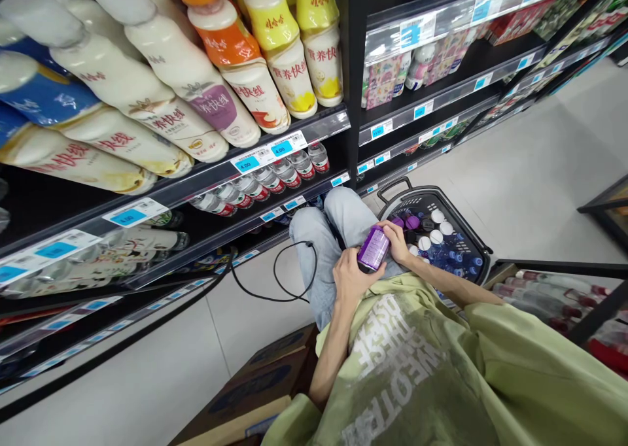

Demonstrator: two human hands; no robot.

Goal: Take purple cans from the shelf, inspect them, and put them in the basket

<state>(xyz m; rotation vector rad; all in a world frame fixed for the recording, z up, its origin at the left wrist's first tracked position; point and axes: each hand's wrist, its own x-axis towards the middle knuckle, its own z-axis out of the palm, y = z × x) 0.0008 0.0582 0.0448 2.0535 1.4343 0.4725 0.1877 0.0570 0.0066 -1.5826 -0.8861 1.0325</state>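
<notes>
Over my lap, both hands hold a purple-labelled bottle [374, 248] with small white print and a dark lower end; it is tilted. My left hand [354, 273] wraps its lower side, fingers curled round it. At the upper right side, my right hand [396, 240] is closed on the same bottle, its fingertips against the label. Whether the bottle has a cap cannot be made out. Just beyond my right hand stands a black shopping basket [456, 205] with several bottles inside, some with white caps [436, 237], some with purple ones, and clear blue-tinted ones.
Shelves on the left hold large yogurt-drink bottles [196, 99] above small water bottles [269, 178]. A black cable [235, 282] loops beside my knee [309, 230]. Cardboard boxes [265, 380] stand at lower left. A rack with pink bottles [544, 295] is at right.
</notes>
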